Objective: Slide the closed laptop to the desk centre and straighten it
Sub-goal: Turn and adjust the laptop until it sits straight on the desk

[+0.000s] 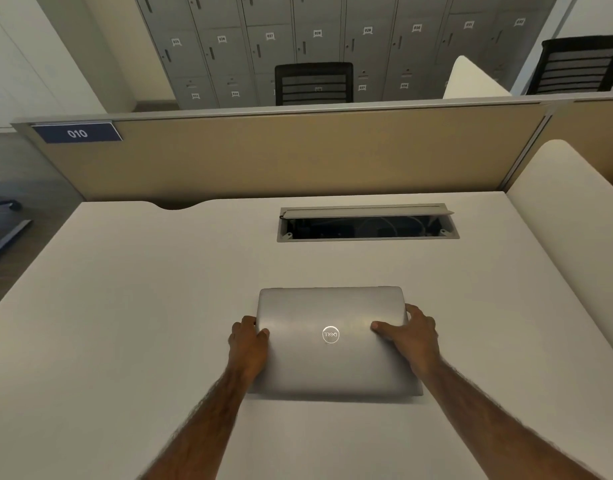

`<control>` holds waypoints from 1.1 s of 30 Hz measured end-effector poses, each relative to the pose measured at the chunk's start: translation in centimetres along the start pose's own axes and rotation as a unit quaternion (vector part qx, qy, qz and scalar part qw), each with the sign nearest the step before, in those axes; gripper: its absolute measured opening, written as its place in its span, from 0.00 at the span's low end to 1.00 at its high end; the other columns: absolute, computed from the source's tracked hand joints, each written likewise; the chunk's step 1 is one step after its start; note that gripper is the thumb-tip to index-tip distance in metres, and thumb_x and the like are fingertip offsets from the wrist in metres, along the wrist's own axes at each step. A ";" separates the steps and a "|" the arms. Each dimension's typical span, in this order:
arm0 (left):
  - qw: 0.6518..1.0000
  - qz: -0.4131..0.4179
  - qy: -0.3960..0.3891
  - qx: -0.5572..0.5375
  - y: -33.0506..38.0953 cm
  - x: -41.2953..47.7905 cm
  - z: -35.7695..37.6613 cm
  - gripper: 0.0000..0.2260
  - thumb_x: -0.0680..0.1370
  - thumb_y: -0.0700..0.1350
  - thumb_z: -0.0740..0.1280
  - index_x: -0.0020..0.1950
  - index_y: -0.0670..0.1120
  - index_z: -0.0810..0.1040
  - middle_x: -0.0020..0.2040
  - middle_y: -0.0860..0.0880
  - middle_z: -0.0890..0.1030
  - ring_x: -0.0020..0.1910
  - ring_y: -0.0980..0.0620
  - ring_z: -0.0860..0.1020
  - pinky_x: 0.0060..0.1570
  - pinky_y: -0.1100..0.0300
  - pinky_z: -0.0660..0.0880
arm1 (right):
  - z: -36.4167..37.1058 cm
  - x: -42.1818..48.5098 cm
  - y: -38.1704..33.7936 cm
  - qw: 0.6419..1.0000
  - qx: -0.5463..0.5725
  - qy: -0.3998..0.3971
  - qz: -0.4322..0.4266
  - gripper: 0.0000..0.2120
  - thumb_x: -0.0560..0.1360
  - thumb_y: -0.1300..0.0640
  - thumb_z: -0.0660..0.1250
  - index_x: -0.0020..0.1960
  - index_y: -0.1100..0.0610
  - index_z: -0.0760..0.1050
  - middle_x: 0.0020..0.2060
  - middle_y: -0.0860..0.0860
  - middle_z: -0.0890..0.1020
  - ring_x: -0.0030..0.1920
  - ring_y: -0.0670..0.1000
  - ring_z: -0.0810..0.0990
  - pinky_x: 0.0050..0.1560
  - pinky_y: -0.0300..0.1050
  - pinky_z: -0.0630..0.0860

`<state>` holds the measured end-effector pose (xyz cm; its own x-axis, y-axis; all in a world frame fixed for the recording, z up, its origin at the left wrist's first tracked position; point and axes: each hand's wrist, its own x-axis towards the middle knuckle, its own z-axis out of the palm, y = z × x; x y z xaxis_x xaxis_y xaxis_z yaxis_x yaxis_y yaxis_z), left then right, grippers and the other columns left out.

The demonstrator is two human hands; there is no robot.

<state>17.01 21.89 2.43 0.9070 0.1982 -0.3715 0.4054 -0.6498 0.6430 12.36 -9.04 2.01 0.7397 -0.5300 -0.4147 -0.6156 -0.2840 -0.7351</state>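
Head: hands grip smooth metal laptop (333, 341).

Laptop (333, 341) on desk (125, 323), before cable hatch (367, 225).

The left and right edges of the laptop (333, 341) are partly covered by the left hand (248, 344) and the right hand (414, 336), and the fingers curled beyond those edges are hidden. Behind the laptop, the contents of the open cable tray (367, 227) are lost in shadow. Both forearms are cut off by the bottom edge. The locker (229, 46) labels are too small to be read reliably.
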 end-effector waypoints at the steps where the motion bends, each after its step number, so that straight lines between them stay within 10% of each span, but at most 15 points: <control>1: 1.000 -0.001 -0.001 0.002 0.0 0.0 0.0 0.13 0.80 0.43 0.62 0.64 0.41 0.73 0.62 0.40 0.73 0.63 0.37 0.73 0.62 0.46 0.71 | 0.0 0.0 0.1 1.000 0.001 0.001 0.001 0.49 0.54 0.35 0.80 0.72 0.49 0.73 0.63 0.55 0.75 0.64 0.62 0.78 0.64 0.61 0.78; 33: 0.999 -0.002 -0.023 0.043 1.5 -0.7 0.2 0.16 0.80 0.43 0.62 0.67 0.39 0.71 0.65 0.40 0.70 0.66 0.38 0.70 0.65 0.45 0.69 | -0.4 0.9 -0.1 1.000 -0.027 -0.011 0.006 0.43 0.59 0.39 0.80 0.70 0.51 0.74 0.62 0.56 0.76 0.62 0.61 0.78 0.61 0.59 0.79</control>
<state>17.00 20.65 3.51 0.8985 0.1677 -0.4057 0.3954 -0.7104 0.5822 12.98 -9.88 1.89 0.7375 -0.5155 -0.4363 -0.6382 -0.3206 -0.6999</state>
